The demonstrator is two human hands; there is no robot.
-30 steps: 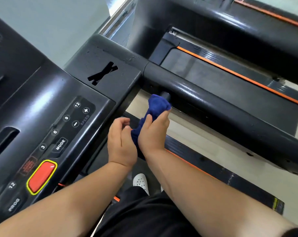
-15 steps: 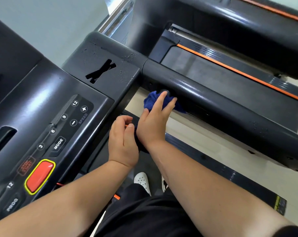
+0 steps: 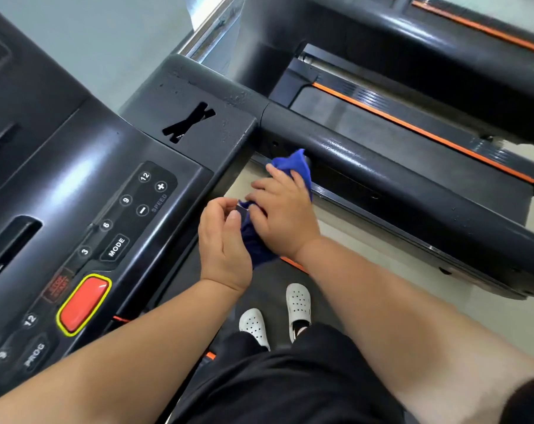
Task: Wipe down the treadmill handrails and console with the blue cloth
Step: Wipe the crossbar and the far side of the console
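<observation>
The blue cloth [image 3: 293, 166] is bunched under the inner side of the black right handrail [image 3: 397, 182], close to where the rail joins the console [image 3: 76, 185]. My right hand [image 3: 282, 215] lies over the cloth with its fingers spread, pressing the upper part toward the rail. A darker tail of the cloth hangs down between my hands. My left hand [image 3: 223, 240] is curled beside it, and its thumb and fingers pinch the cloth's lower edge. The console shows speed buttons and a red stop button [image 3: 83, 304].
A neighbouring treadmill with an orange-edged belt [image 3: 412, 130] runs along the far side of the handrail. Below my hands are the treadmill deck and my two white shoes [image 3: 275, 316]. A pale floor strip lies between the machines.
My right hand has shifted left on the cloth, its fingers now turned toward the console. My left hand has moved up to the cloth's hanging edge. The camera has tilted down, showing my shoes.
</observation>
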